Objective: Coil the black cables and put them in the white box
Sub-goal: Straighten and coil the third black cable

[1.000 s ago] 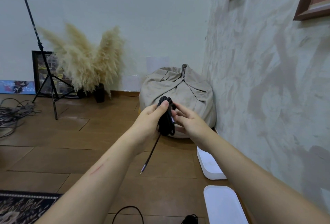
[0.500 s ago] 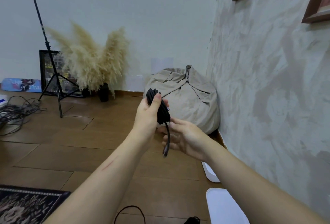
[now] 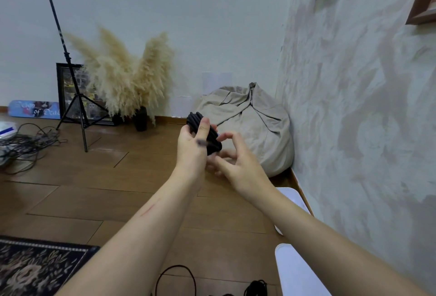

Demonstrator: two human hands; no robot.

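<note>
The left hand [image 3: 192, 147] grips the coiled black cable [image 3: 193, 119] in front of the beanbag [image 3: 259, 128]. The right hand [image 3: 238, 166] curls against the coil; whether it grips cannot be told. The white box [image 3: 291, 197] lies on the floor on the near side of the beanbag.

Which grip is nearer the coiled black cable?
Left. The left grip holds the coiled black cable; the right grip hovers just beside it, below and to its right.

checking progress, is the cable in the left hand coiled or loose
Coiled: the black cable is a tight bundle gripped in the left hand; no tail hangs.
</note>
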